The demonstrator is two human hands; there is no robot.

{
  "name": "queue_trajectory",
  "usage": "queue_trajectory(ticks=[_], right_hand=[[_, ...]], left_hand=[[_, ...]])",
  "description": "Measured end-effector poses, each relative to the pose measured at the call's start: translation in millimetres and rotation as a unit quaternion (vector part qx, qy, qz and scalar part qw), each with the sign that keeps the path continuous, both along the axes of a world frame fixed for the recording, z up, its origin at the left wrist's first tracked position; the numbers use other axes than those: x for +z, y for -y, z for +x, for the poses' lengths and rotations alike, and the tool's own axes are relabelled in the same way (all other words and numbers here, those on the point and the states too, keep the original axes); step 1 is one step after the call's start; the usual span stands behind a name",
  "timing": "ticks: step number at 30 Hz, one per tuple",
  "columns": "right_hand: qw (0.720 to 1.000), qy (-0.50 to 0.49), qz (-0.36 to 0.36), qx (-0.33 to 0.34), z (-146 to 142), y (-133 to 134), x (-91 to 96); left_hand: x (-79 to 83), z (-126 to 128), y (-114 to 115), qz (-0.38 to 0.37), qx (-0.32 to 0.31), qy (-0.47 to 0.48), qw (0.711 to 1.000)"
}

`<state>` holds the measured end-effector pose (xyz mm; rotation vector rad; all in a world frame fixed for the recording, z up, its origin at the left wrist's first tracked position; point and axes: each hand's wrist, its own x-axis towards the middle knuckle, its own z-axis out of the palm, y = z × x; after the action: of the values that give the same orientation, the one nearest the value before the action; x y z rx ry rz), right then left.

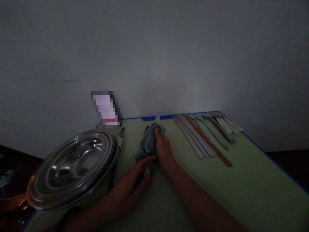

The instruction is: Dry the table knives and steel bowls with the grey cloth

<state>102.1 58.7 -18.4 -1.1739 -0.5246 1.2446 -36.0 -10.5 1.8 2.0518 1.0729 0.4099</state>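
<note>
Centrally on the green mat point(241, 193), right hand point(164, 151) closed around a grey-blue cloth point(148, 141) wrapped over a metal utensil point(157, 116), tip poking out toward the wall. Left hand point(135, 180) pinching the utensil's near end. Just left, a steel lid point(72, 164); well right, a row of cutlery point(205, 135).

I am looking at two bare hands in dim light, the left hand point(134, 182) and the right hand point(164, 151). The left forearm point(96, 209) and the right forearm point(200, 199) are both showing uncovered from the wrist down to the bottom edge of the view. A dark curved band point(63, 220) is crossing the left forearm low down, and I am not managing to tell whether it is worn or lying in front. The gloom is hiding nails and knuckles
</note>
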Motion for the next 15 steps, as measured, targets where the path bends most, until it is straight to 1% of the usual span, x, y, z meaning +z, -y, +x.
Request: queue_trajectory(ticks=[7, 11, 15], right_hand=[[1.000, -0.019, 0.021, 0.002, -0.5, 0.0, -3.6], [1.000, 0.000, 0.005, -0.022, -0.1, -0.1, -3.2], [1.000, 0.006, 0.007, -0.005, -0.5, -0.4, -2.5]], left_hand=[[-4.2, -1.8, 0.2, 0.001, 0.000, 0.000, 1.000], [-4.4, -1.8, 0.5, -0.001, 0.002, 0.004, 1.000], [-2.0, -1.3, -0.2, -0.007, 0.006, -0.003, 1.000]])
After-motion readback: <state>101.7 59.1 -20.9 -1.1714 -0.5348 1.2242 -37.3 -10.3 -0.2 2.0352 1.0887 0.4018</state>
